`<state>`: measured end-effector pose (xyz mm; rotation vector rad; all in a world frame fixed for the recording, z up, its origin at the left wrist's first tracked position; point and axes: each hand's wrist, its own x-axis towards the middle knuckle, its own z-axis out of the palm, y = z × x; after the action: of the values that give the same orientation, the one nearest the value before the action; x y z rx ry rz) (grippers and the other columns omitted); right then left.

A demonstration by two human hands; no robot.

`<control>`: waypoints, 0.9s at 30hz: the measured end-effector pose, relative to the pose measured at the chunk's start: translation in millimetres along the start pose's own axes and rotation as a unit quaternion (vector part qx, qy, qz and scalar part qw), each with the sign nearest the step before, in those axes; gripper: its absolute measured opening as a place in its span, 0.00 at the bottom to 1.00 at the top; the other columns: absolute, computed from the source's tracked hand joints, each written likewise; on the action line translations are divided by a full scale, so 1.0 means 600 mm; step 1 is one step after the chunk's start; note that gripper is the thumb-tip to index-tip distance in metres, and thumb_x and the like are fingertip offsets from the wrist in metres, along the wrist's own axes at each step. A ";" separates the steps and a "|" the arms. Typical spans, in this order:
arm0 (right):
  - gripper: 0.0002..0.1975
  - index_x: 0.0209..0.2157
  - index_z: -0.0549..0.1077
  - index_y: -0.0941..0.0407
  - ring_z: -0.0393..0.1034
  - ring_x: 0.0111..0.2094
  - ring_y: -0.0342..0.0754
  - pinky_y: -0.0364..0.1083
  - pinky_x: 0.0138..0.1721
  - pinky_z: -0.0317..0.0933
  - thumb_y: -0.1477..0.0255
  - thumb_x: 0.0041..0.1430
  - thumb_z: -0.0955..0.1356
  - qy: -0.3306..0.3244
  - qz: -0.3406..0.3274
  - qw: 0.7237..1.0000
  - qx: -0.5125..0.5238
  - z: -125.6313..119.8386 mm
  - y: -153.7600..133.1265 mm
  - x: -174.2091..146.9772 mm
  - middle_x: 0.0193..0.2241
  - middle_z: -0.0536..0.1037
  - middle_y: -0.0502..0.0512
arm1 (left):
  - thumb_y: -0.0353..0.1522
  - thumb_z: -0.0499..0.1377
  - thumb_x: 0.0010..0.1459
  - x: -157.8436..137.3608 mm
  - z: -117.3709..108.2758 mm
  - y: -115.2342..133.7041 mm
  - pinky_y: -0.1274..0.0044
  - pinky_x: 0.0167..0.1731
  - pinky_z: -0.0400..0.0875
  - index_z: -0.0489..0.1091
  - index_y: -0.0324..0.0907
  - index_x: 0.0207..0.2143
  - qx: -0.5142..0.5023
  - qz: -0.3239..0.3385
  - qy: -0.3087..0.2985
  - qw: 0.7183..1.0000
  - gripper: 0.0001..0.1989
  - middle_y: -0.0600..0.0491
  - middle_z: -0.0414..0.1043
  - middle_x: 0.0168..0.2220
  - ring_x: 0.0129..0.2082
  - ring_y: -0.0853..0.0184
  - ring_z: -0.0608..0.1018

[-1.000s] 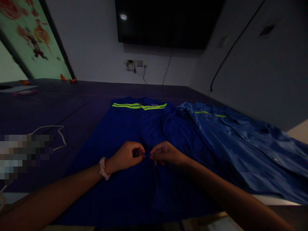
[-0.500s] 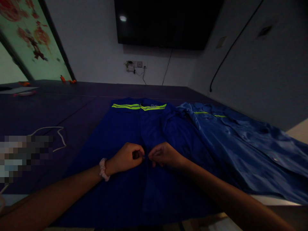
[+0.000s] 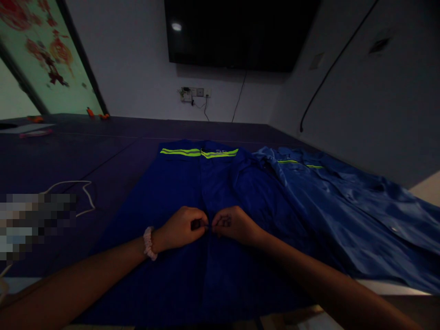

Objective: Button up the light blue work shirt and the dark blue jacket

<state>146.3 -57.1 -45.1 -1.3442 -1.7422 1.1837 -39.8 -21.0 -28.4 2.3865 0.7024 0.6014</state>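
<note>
A dark blue work jacket (image 3: 165, 192) lies spread out in front of me, with a yellow-green reflective stripe (image 3: 220, 154) across its chest. My left hand (image 3: 187, 225), with a pink scrunchie (image 3: 149, 244) on its wrist, pinches the jacket's front edge near the middle seam. Facing it, my right hand (image 3: 233, 224) pinches the opposite front edge, its fingertips almost touching those of the left. Whatever small fastening may lie between the fingertips is too dark to make out. To the right, a lighter blue jacket (image 3: 330, 211) overlaps the dark one's sleeve.
The purple surface (image 3: 113, 146) runs back to the wall. A white cable (image 3: 90, 195) curls at the left beside a blurred-out object (image 3: 30, 224). Small orange things (image 3: 103, 116) lie far left. A black screen (image 3: 237, 32) hangs above wall sockets (image 3: 199, 92).
My hands have come slightly closer together at the jacket's middle seam. My right hand's fingers have curled in more tightly. The jackets stay in place.
</note>
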 end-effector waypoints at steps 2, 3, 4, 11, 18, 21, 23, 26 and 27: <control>0.04 0.23 0.72 0.59 0.66 0.19 0.39 0.37 0.19 0.57 0.73 0.43 0.70 -0.006 -0.002 1.000 -0.002 0.001 0.001 0.000 0.16 0.73 0.49 | 0.24 0.55 0.47 0.000 0.001 0.002 0.83 0.22 0.59 0.70 0.38 0.26 0.007 0.005 -0.001 1.000 0.05 0.56 0.70 0.23 0.21 0.75 0.68; 0.05 0.23 0.72 0.59 0.66 0.19 0.39 0.37 0.19 0.57 0.72 0.42 0.70 -0.009 -0.002 1.000 -0.002 0.001 0.002 0.000 0.16 0.73 0.49 | 0.24 0.55 0.47 -0.001 0.001 0.002 0.83 0.22 0.59 0.70 0.38 0.26 0.010 0.007 -0.001 1.000 0.05 0.56 0.70 0.24 0.21 0.75 0.68; 0.05 0.23 0.72 0.59 0.66 0.18 0.39 0.37 0.19 0.56 0.72 0.42 0.71 -0.012 -0.002 1.000 -0.003 0.001 0.002 0.000 0.16 0.73 0.49 | 0.24 0.55 0.47 -0.001 0.002 0.003 0.83 0.22 0.59 0.69 0.38 0.26 0.012 0.008 -0.001 1.000 0.05 0.56 0.70 0.24 0.21 0.75 0.68; 0.05 0.23 0.72 0.59 0.66 0.18 0.39 0.37 0.19 0.56 0.71 0.43 0.70 -0.008 -0.014 1.000 -0.017 0.001 0.001 -0.001 0.16 0.72 0.48 | 0.24 0.54 0.48 -0.001 -0.002 0.004 0.83 0.22 0.59 0.70 0.38 0.26 -0.001 0.004 -0.011 1.000 0.05 0.56 0.69 0.24 0.21 0.76 0.67; 0.04 0.23 0.71 0.59 0.64 0.18 0.38 0.36 0.18 0.54 0.73 0.43 0.69 -0.009 -0.020 0.999 -0.039 0.000 -0.003 -0.004 0.16 0.71 0.47 | 0.22 0.54 0.46 0.001 -0.008 0.003 0.84 0.22 0.59 0.70 0.38 0.28 -0.033 0.008 -0.037 0.999 0.07 0.55 0.69 0.25 0.21 0.76 0.67; 0.04 0.22 0.70 0.59 0.63 0.18 0.37 0.36 0.18 0.53 0.73 0.43 0.69 -0.006 -0.020 0.999 -0.046 -0.001 -0.005 -0.005 0.16 0.70 0.47 | 0.22 0.54 0.46 0.004 -0.009 -0.001 0.84 0.22 0.60 0.71 0.37 0.28 -0.042 -0.002 -0.047 0.998 0.08 0.55 0.69 0.25 0.21 0.76 0.68; 0.04 0.22 0.70 0.59 0.63 0.18 0.38 0.36 0.18 0.53 0.73 0.43 0.70 -0.008 -0.018 0.999 -0.042 -0.001 -0.006 -0.006 0.16 0.70 0.47 | 0.21 0.55 0.46 0.005 -0.010 -0.004 0.84 0.23 0.61 0.72 0.37 0.29 -0.042 -0.005 -0.051 0.998 0.08 0.55 0.71 0.25 0.22 0.76 0.69; 0.04 0.22 0.70 0.59 0.63 0.18 0.38 0.36 0.18 0.53 0.74 0.43 0.70 -0.015 -0.009 0.999 -0.031 -0.002 -0.006 -0.005 0.16 0.70 0.47 | 0.21 0.54 0.47 0.006 -0.011 -0.007 0.83 0.27 0.63 0.72 0.38 0.28 -0.036 0.004 -0.056 0.998 0.09 0.55 0.73 0.26 0.25 0.74 0.71; 0.04 0.22 0.70 0.59 0.62 0.18 0.37 0.36 0.18 0.53 0.74 0.43 0.70 -0.016 -0.006 0.999 -0.029 -0.002 -0.005 -0.005 0.16 0.69 0.47 | 0.21 0.55 0.47 0.006 -0.012 -0.008 0.83 0.28 0.64 0.73 0.38 0.28 -0.033 0.010 -0.057 0.998 0.09 0.55 0.73 0.26 0.25 0.74 0.72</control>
<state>147.0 -59.9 -41.6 -1.3531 -1.8175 1.1608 -42.3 -12.9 -25.2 2.3480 0.6019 0.4854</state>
